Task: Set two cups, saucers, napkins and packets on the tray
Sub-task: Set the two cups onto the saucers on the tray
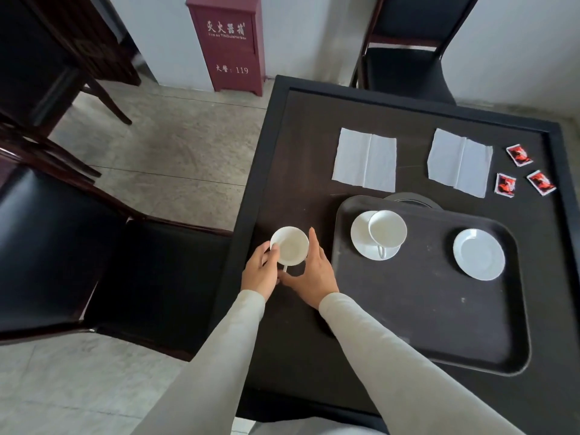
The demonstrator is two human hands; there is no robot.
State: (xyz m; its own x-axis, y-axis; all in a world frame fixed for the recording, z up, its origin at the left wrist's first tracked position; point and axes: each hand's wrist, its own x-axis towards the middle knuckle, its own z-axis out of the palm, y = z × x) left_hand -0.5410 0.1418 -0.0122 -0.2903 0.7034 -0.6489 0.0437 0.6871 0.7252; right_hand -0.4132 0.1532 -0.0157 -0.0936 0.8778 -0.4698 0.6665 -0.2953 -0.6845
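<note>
A white cup stands on the dark table, left of the black tray. My left hand grips the cup's left rim with curled fingers. My right hand lies against its right side, fingers straight. On the tray a second cup sits on a saucer at the far left, and an empty saucer lies at the far right. Two white napkins lie on the table beyond the tray. Three red packets lie at the far right.
The table has a raised rim. A black-seated chair stands to the left, another chair beyond the table. A red fire-extinguisher box stands against the wall. A dark round object peeks from behind the tray.
</note>
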